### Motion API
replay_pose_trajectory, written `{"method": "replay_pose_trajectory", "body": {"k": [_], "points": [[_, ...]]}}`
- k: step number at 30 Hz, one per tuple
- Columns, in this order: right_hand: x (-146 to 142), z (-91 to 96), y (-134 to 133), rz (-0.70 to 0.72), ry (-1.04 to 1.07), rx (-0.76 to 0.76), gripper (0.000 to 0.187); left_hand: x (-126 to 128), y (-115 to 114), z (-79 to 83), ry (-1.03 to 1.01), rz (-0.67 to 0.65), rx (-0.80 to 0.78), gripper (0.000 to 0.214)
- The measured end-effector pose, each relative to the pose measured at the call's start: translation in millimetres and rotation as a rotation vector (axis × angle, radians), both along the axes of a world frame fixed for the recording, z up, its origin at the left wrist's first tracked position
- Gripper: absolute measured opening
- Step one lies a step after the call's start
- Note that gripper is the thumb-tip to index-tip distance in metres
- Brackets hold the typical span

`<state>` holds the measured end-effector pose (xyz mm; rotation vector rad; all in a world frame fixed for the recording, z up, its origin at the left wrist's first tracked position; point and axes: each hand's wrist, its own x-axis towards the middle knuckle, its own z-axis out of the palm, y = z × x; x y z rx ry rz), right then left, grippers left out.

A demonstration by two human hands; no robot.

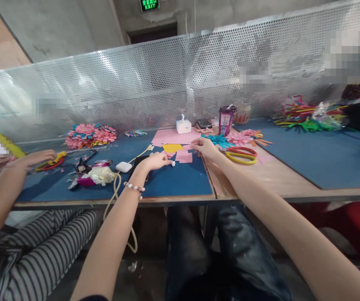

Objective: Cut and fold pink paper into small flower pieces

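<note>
Between the fingertips of my left hand is a small white earbud, held just above the blue mat. Small pink paper pieces lie just beyond it, beside a yellow paper piece. My right hand is bent at the fingers in a pinch by the right edge of these papers; whatever is in its fingertips is too small to make out. A dark phone-like slab lies partly under my left hand. To its left rests a white earbud case.
Scissors with red and yellow handles lie right of my right hand. A purple cup and white box stand at the back, before a perforated metal screen. A co-worker's hand works at left, past a cable.
</note>
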<state>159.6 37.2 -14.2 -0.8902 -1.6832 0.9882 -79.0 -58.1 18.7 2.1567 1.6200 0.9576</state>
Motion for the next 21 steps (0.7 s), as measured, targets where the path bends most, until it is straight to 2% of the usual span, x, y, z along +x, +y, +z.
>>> {"method": "replay_pose_trajectory", "body": {"k": [2, 3, 5, 7, 10, 16, 21], "points": [[-2.5, 2.2, -4.7, 0.013, -0.005, 0.029, 0.019, -1.4, 8.9, 5.5, 0.062, -0.034, -0.083, 0.025], [-3.7, 3.3, -7.5, 0.021, -0.011, 0.044, 0.017, 0.1, 13.1, 8.4, 0.050, -0.024, -0.077, 0.023], [-5.9, 5.0, -12.6, 0.031, -0.023, 0.066, 0.015, 7.9, 22.4, 12.6, -0.058, -0.005, -0.037, 0.018], [-7.6, 5.1, -15.4, 0.031, -0.025, 0.081, 0.016, 19.4, 32.6, 13.5, -0.235, -0.084, -0.038, 0.031], [-9.9, 2.8, -14.2, 0.015, -0.029, 0.122, 0.020, 34.6, 45.0, 9.9, -0.361, -0.195, -0.099, 0.046], [-15.3, 2.4, -14.7, 0.018, -0.007, 0.180, 0.019, 42.3, 49.7, -2.1, -0.408, -0.299, -0.112, 0.037], [-19.0, 8.0, -25.8, 0.044, -0.030, 0.200, 0.028, 38.1, 51.0, -7.0, -0.470, -0.242, -0.044, 0.035]]}}
